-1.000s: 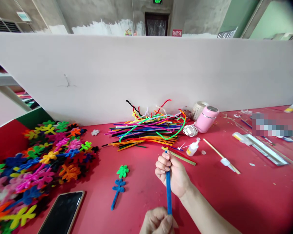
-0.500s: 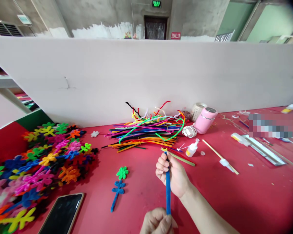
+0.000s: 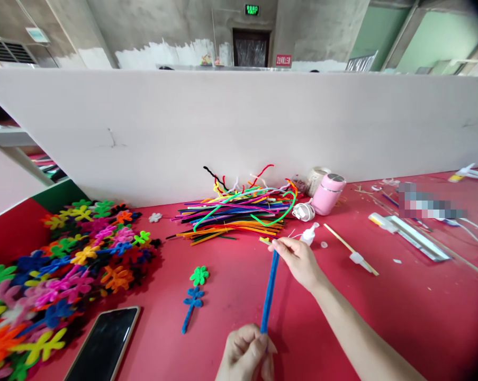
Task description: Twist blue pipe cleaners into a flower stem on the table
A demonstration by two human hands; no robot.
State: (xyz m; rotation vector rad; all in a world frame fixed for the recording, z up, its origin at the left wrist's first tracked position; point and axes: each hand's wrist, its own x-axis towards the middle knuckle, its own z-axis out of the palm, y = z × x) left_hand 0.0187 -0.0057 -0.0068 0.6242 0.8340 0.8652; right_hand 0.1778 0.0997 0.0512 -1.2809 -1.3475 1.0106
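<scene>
A blue pipe cleaner strip [image 3: 269, 288], looking folded or doubled, stretches between my two hands above the red table. My left hand [image 3: 244, 352] is closed around its lower end at the bottom of the view. At its upper end, my right hand [image 3: 296, 259] pinches it between thumb and fingers. Left of my hands lie a green pipe cleaner flower [image 3: 199, 275] and, just below it, a blue stem with leaves [image 3: 193, 304]. Beyond my right hand spreads a bundle of many-coloured pipe cleaners [image 3: 231, 211].
Finished flower shapes [image 3: 75, 270] are heaped on the left, beside a phone [image 3: 104, 344]. Behind the right hand stand a glue bottle [image 3: 309, 233], a white charger [image 3: 303, 211] and a pink cup [image 3: 329, 193]. A wooden stick [image 3: 344, 241] lies to the right. A white partition [image 3: 239, 121] closes off the back.
My right hand has turned from an upright fist to a palm-down pinch at the strip's top. The strip now leans to the right, and my left hand has shifted slightly left and up.
</scene>
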